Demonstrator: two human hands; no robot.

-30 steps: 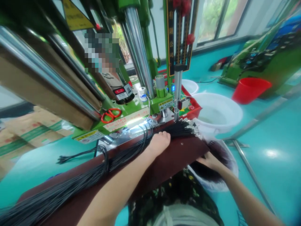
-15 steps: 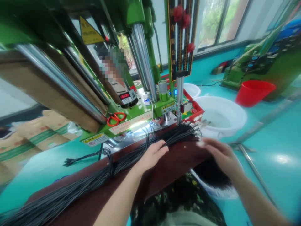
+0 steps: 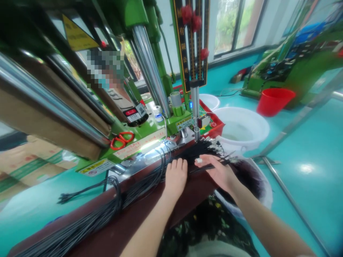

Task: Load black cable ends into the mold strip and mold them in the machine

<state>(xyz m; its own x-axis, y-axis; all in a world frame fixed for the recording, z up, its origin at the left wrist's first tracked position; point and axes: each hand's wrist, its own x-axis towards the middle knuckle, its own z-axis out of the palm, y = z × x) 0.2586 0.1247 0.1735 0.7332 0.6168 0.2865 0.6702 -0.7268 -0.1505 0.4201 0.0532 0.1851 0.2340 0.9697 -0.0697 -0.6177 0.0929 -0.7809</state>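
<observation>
A long bundle of thin black cables (image 3: 91,217) lies along the brown board (image 3: 198,192), its pale-tipped ends (image 3: 214,141) fanned out at the right. My left hand (image 3: 176,175) rests on the bundle near its middle, fingers curled down over the cables. Just to its right, my right hand (image 3: 221,175) is closed around a few cables, whose tips stick out past the knuckles. A white cover (image 3: 198,160) sits on one of its fingertips. The fingers' undersides are hidden in both hands.
Behind the board stands a green press machine (image 3: 150,139) with steel columns and red-handled scissors (image 3: 122,140) on its ledge. A bag-lined container (image 3: 265,192) is below right. Farther off are a white tub (image 3: 257,125), a red bucket (image 3: 276,101) and a metal rail (image 3: 289,189).
My right hand has moved left from the board's right end onto the cables, a few now in its grasp. My left hand has turned and curled its fingers over the bundle. The view has shifted slightly.
</observation>
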